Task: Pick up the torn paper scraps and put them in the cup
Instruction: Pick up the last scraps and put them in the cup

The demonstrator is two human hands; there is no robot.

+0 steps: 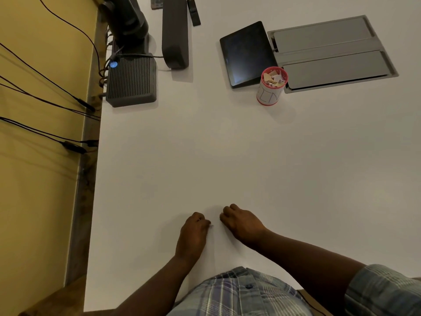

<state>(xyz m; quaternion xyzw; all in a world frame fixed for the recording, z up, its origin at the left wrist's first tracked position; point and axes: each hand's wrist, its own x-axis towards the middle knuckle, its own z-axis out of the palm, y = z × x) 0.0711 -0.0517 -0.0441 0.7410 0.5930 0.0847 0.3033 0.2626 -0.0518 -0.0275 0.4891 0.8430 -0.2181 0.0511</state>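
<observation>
Clearly featherlight and flimsy, a paper scrap (211, 226) sits pinched at its edge by the left hand (193, 233), while the right hand (241, 222) curls empty, well apart from the cup (271, 87).

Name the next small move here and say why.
Probably lift the left hand and carry it to the cup. Its fingers seem to pinch a small scrap, the cup stands far off by the tablet, and no other loose scraps show.

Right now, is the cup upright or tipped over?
Upright. The cup stands on its base on the table, its open rim facing up with paper scraps inside.
</observation>
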